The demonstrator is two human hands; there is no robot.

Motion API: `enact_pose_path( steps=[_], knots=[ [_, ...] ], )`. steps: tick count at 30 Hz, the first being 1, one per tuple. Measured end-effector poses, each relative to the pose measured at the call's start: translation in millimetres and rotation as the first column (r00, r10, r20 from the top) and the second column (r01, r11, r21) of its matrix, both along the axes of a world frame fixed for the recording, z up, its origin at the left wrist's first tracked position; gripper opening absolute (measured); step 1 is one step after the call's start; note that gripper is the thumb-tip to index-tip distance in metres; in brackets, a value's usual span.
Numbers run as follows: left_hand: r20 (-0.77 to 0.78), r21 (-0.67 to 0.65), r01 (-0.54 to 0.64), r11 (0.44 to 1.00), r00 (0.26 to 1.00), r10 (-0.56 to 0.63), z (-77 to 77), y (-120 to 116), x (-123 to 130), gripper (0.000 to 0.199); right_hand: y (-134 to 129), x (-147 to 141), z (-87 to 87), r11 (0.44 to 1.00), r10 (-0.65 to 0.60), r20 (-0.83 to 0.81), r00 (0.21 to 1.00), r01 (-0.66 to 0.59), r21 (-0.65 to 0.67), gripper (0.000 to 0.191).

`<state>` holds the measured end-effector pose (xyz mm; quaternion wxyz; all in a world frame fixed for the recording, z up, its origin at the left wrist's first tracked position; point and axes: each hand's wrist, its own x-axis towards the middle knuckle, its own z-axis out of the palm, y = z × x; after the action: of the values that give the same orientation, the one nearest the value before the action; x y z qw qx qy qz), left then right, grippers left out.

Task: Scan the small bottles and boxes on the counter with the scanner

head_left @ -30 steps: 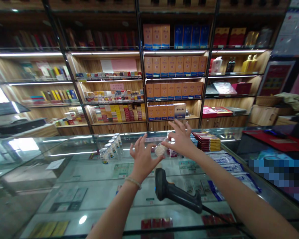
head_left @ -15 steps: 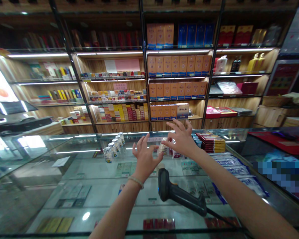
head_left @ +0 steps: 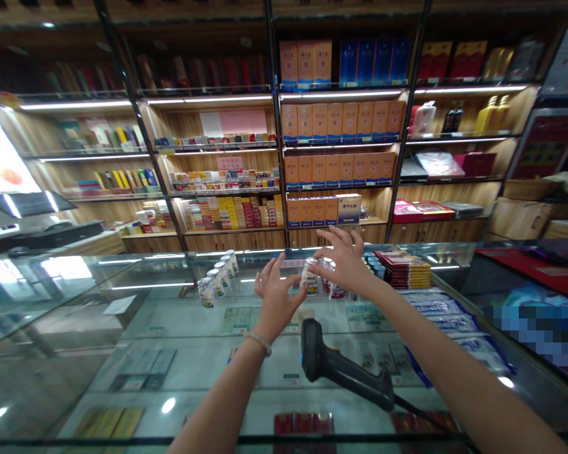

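On the glass counter (head_left: 189,372), a small clear jar with pale contents (head_left: 309,277) stands upright between my hands. My left hand (head_left: 277,296) is at its left side, thumb and index finger around its lower part, other fingers raised. My right hand (head_left: 343,261) has its thumb and a finger at the jar's upper right, the other fingers spread above. More jars stand just behind and right of it, partly hidden by my right hand. To the left, several similar jars (head_left: 218,277) form a slanting row. A black handheld scanner (head_left: 341,369) lies nearer to me.
Red and yellow packets (head_left: 402,268) are stacked right of my right hand, with blue and white packets (head_left: 447,321) before them, beside my right forearm. The scanner's cord runs to the lower right. Shelves of boxes (head_left: 331,170) line the back wall.
The jar between my hands has gone from tilted to upright. My left hand has shifted slightly right, and its raised fingers have drawn closer together.
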<state>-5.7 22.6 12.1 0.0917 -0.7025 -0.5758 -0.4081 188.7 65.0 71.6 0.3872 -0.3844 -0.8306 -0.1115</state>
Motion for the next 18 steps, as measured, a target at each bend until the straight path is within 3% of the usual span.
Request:
enact_pose_path(
  steps=[8,15,18],
  knots=[
    [-0.168,-0.012,-0.026,1.000,0.985,0.024,-4.5,5.0,-5.8,0.015,6.9,-0.9,-7.9,1.000,0.005,0.053,0.999,-0.004,-0.009,0.033],
    [-0.283,-0.012,-0.051,0.999,0.958,0.045,2.0,11.1,-4.6,0.014,12.9,-5.3,-17.5,1.000,-0.021,0.099,0.995,0.023,-0.011,0.028],
    [-0.300,-0.004,-0.080,0.997,0.951,0.075,1.8,16.3,-0.1,0.025,16.9,-6.3,-24.5,0.998,-0.042,0.106,0.994,0.046,-0.031,0.030]
  ],
)
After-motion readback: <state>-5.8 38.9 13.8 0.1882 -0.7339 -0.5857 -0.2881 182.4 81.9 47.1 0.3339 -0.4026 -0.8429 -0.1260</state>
